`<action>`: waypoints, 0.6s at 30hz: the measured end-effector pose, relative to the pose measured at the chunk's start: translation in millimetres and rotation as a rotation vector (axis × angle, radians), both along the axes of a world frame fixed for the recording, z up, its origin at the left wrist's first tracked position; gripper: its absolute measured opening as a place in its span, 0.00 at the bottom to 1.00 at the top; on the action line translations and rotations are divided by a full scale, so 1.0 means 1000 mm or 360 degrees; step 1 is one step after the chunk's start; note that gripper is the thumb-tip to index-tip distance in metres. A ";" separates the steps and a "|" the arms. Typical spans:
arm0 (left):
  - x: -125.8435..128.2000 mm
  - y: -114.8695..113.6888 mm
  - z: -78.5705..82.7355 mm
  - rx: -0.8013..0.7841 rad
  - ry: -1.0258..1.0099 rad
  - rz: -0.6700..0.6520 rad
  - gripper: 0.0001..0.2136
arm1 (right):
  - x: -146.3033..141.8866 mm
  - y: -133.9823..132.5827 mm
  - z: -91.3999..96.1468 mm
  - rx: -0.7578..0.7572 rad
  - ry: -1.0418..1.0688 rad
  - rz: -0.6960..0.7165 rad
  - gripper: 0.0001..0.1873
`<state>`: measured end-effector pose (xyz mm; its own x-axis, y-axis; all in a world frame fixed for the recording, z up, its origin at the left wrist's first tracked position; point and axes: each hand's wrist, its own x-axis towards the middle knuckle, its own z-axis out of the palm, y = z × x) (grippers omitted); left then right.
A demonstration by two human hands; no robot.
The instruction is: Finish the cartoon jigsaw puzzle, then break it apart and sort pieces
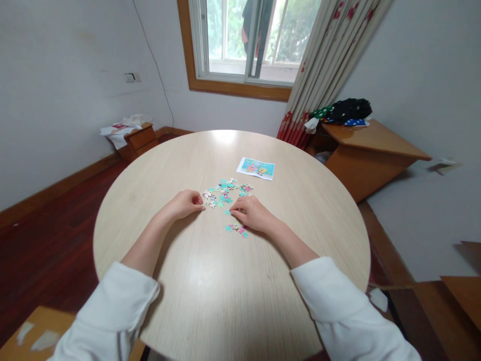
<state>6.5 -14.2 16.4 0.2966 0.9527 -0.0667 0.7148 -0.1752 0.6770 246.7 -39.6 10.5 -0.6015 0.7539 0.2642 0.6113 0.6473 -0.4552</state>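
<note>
Several small teal and pink jigsaw pieces point(224, 192) lie scattered near the middle of a round pale wooden table point(210, 281). My left hand point(187, 202) rests on the table at the left edge of the scatter, its fingers curled in; what they hold is too small to name. My right hand point(251, 213) lies just right of the scatter, fingers bent and pressed to a teal piece point(227, 212). A few joined pieces point(237, 228) sit just in front of this hand. A printed reference picture point(256, 168) lies flat beyond the pieces.
A wooden side table point(370, 150) with dark clothes point(347, 110) stands at the right by a curtain point(323, 65). A small wooden cabinet point(141, 139) with cloths is at the left wall. Cardboard point(22, 336) lies on the floor at lower left. A person stands outside the window point(251, 30).
</note>
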 end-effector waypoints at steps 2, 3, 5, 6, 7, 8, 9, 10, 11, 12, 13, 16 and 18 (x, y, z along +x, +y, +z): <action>0.005 -0.002 0.000 -0.0028 -0.0046 -0.0114 0.11 | 0.000 -0.001 0.000 0.0008 0.0008 0.0029 0.09; 0.008 -0.004 0.000 -0.0035 -0.0064 -0.0160 0.11 | 0.000 -0.002 0.000 0.0014 0.0011 0.0034 0.09; 0.014 -0.006 0.000 -0.0030 -0.0085 -0.0218 0.11 | -0.001 -0.004 0.001 0.0022 0.0008 0.0039 0.09; 0.016 -0.007 0.001 -0.0020 -0.0087 -0.0234 0.11 | -0.001 -0.005 0.001 0.0026 0.0005 0.0041 0.09; 0.017 -0.008 0.001 -0.0007 -0.0085 -0.0246 0.11 | -0.002 -0.006 0.002 0.0030 -0.0001 0.0043 0.09; 0.019 -0.008 0.001 0.0004 -0.0079 -0.0255 0.11 | -0.002 -0.006 0.002 0.0031 -0.0009 0.0043 0.09; 0.019 -0.008 0.001 0.0014 -0.0071 -0.0261 0.11 | -0.002 -0.006 0.003 0.0030 -0.0016 0.0044 0.09; 0.019 -0.008 0.001 0.0022 -0.0060 -0.0262 0.11 | -0.002 -0.007 0.003 0.0027 -0.0022 0.0042 0.09; 0.019 -0.009 0.002 0.0031 -0.0046 -0.0257 0.10 | -0.003 -0.007 0.003 0.0025 -0.0024 0.0041 0.10; 0.019 -0.009 0.002 0.0045 -0.0034 -0.0246 0.10 | -0.003 -0.007 0.003 0.0021 -0.0024 0.0039 0.10; 0.020 -0.010 0.003 0.0064 -0.0022 -0.0230 0.10 | -0.003 -0.007 0.004 0.0015 -0.0024 0.0041 0.10; 0.022 -0.012 0.007 0.0122 -0.0011 -0.0221 0.09 | -0.004 -0.009 0.005 0.0009 -0.0029 0.0061 0.10; 0.025 -0.015 0.010 0.0115 -0.0004 -0.0296 0.09 | -0.005 -0.012 0.006 0.0017 -0.0045 0.0098 0.10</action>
